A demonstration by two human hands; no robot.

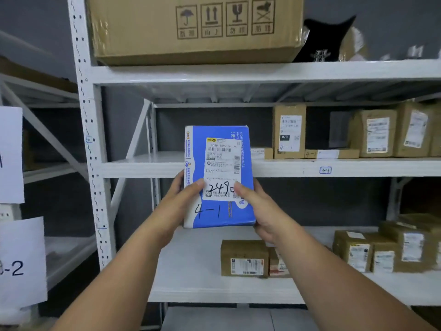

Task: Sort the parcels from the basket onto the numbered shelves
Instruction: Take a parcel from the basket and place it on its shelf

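A blue and white parcel (pixel 218 163) is held upright in front of the white shelving. It has a white shipping label and "4-1" handwritten low on its face. My left hand (pixel 183 199) grips its lower left edge, thumb on the label. My right hand (pixel 259 211) grips its lower right corner, thumb on the label too. Behind the parcel runs the middle shelf (pixel 143 168), whose front edge carries a small tag reading 4-1 (pixel 325 170). The basket is out of view.
Several brown cardboard parcels (pixel 379 133) stand on the middle shelf to the right, a tall one (pixel 289 131) nearest. More brown boxes (pixel 244 258) sit on the lower shelf. A large carton (pixel 191 29) fills the top shelf. Paper signs (pixel 21 261) hang at left.
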